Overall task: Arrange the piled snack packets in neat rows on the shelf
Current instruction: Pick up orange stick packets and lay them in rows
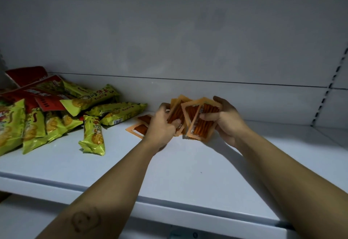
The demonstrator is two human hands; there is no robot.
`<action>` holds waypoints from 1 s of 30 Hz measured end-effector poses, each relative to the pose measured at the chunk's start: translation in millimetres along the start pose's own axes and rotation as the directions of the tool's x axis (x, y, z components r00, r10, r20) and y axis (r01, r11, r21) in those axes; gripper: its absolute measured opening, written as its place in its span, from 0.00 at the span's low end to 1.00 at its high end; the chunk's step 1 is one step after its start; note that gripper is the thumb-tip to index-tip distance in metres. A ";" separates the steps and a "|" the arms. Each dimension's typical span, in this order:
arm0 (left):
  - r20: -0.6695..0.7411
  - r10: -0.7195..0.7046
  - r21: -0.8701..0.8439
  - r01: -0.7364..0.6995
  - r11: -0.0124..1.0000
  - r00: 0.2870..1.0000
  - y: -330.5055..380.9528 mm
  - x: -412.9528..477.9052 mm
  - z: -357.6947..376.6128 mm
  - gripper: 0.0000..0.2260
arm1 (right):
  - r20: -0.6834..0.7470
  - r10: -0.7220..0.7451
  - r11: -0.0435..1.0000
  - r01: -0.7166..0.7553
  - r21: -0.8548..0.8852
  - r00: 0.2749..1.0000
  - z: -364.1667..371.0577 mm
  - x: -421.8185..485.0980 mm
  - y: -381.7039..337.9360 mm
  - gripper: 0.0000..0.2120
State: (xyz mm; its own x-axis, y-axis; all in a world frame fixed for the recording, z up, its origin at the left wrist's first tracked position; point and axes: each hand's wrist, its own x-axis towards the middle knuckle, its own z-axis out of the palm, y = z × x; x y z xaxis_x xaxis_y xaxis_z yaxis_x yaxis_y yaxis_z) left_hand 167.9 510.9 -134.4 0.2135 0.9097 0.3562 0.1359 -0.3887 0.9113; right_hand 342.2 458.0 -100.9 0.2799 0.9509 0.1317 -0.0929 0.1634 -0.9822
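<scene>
Dim grey back wall point(169, 31), slotted upright point(329, 86) at right

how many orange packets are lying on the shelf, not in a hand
2: rear packet and front packet, both left of the left hand; more may hide under it.

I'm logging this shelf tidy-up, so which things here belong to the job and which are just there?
Job: orange clear-windowed flat packets held in left hand and right hand; loose orange packets on white shelf; piled green biscuit packets; red snack packets.
Just there: grey back panel; slotted upright rail.
</scene>
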 end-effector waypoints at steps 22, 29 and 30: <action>0.328 -0.004 -0.048 0.021 0.999 0.945 3.1 -3.3 5.3 0.26 | -0.021 -0.191 0.971 0.186 -0.150 0.981 18.8 1.6 16.6 0.25; 0.276 -0.008 0.164 -0.039 0.986 0.961 -7.9 1.5 6.6 0.28 | 0.088 -0.081 0.988 0.091 -0.124 0.993 20.0 4.4 21.7 0.41; 0.258 -0.003 0.172 -0.042 0.984 0.966 -9.4 2.3 6.1 0.28 | 0.108 -0.066 0.990 0.079 -0.121 0.992 20.8 5.5 22.6 0.44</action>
State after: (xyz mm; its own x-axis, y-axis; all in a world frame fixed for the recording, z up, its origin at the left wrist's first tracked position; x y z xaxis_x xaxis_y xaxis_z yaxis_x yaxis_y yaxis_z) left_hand 173.0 515.8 -143.4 0.4555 0.8425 0.2877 0.2909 -0.4463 0.8463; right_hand 321.8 472.4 -119.5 0.1809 0.9609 0.2097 0.0457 0.2048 -0.9777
